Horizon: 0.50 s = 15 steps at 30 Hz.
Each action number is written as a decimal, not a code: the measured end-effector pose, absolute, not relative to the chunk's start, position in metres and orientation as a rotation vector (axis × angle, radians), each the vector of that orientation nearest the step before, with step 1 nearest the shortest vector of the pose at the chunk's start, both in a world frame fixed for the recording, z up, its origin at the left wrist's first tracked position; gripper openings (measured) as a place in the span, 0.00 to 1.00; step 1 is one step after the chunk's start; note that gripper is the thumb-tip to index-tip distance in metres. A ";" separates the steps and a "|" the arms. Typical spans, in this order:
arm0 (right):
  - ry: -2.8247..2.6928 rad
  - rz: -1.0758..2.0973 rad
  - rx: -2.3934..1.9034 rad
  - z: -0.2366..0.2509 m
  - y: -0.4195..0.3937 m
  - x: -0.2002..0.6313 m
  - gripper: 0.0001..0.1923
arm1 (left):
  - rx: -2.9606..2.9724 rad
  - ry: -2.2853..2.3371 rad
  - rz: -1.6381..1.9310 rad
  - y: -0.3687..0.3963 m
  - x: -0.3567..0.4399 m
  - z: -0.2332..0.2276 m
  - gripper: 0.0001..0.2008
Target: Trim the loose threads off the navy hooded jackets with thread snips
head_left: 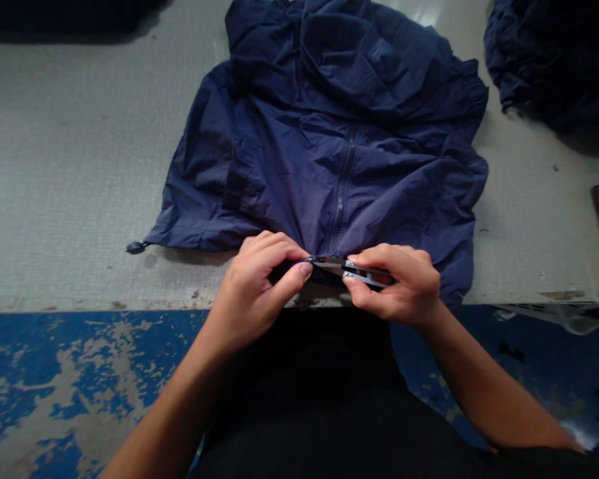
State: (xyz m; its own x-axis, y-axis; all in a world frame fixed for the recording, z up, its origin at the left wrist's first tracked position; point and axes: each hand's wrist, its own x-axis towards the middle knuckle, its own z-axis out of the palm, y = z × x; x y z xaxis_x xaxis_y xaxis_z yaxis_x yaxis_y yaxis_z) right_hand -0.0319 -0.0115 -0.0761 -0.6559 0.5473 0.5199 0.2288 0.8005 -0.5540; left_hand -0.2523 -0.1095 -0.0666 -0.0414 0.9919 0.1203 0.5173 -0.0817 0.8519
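- Where the jacket (pixel 329 146) hem meets the tabletop (pixel 70 166) edge, left hand (pixel 259 283) pinches fabric.
- Right hand (pixel 397 283) closes on thread snips (pixel 352 269).
- Bare tabletop lies left.

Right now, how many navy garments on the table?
2. One jacket lies spread at the table's centre, its hem pinched by the left hand beside the snips in the right hand. One bundle sits top right, cropped, so it may hide more.

A grey worktable (pixel 70 166) carries a navy jacket (pixel 329 133) just beyond the hands, more dark cloth (pixel 544 60) far right.
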 end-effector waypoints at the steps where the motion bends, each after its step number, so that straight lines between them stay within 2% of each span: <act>1: -2.282 0.591 -0.567 -0.077 -0.011 -0.032 0.07 | 1.648 1.608 1.037 -0.110 -0.252 -0.067 0.06; 8: -2.232 0.686 -0.547 -0.077 -0.012 -0.026 0.07 | 1.634 1.618 1.039 -0.110 -0.252 -0.066 0.06; 15: -2.271 0.621 -0.606 -0.075 -0.013 -0.030 0.06 | 1.648 1.618 1.021 -0.110 -0.252 -0.065 0.07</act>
